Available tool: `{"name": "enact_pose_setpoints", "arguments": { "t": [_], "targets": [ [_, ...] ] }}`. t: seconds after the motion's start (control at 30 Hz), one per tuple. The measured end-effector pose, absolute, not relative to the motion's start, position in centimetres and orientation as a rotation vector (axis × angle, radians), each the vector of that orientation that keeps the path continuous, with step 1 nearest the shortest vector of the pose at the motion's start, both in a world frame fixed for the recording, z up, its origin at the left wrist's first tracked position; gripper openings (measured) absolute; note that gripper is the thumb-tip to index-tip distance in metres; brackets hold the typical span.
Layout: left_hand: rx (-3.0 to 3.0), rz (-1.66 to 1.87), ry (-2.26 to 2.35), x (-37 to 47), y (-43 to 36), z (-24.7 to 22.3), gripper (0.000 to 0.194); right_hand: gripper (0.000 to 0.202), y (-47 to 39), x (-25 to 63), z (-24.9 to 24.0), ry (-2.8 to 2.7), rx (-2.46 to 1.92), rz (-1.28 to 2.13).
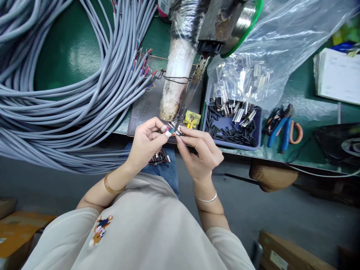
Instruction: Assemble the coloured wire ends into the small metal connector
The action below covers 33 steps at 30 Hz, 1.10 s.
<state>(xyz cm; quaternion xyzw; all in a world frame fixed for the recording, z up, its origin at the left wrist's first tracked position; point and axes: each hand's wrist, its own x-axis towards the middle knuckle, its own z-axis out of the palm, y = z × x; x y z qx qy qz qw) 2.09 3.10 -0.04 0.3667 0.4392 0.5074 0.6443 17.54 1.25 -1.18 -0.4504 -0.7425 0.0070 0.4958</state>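
My left hand (147, 142) pinches the coloured wires of a cable end at the bench's front edge. Opposite it, my right hand (201, 150) has its thumb and index finger closed on a small metal connector (178, 131). The wires meet the connector between my fingertips. Just above them is the tip of a soldering tool (194, 82), which slants down from a mount beside a white wrapped tube (176, 75). A yellow piece (192, 119) lies behind my right fingertips. Fine contact at the tip is too small to tell.
Grey cables (112, 86) with stripped ends cover the left. At right, a blue tray (225, 144) holds metal connectors and black sleeves under a plastic bag (270, 45). Pliers (285, 131) and a paper stack (337, 75) lie farther right. A solder spool (243, 26) hangs above.
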Motion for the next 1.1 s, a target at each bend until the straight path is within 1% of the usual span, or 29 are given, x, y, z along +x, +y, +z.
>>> {"name": "enact_pose_setpoints", "arguments": {
  "t": [0.17, 0.23, 0.5, 0.77, 0.97, 1.1],
  "targets": [
    [0.819, 1.101, 1.018, 1.87, 3.21, 0.01, 0.017, 0.020, 0.85, 17.54, -1.32, -1.880, -1.099, -0.110],
    [0.811, 1.075, 1.032, 1.83, 3.20, -0.01, 0.017, 0.020, 0.72, 17.63, -1.55, -1.901, -1.098, -0.107],
    [0.832, 1.081, 1.038, 1.86, 3.05, -0.08, 0.018, 0.019, 0.80, 17.77, -1.80, -1.809, -1.121, 0.069],
    [0.813, 1.012, 1.026, 1.55, 2.67, -0.20, 0.028, 0.015, 0.69, 17.40, -1.76, -1.631, -1.163, 0.329],
    [0.790, 1.094, 1.039, 1.79, 2.70, -0.20, 0.022, 0.017, 0.49, 16.88, -1.62, -1.709, -1.167, 0.176],
    [0.798, 1.124, 1.046, 2.04, 2.79, -0.12, 0.021, 0.018, 0.61, 16.94, -1.56, -1.742, -1.147, 0.116]
  ]
}}
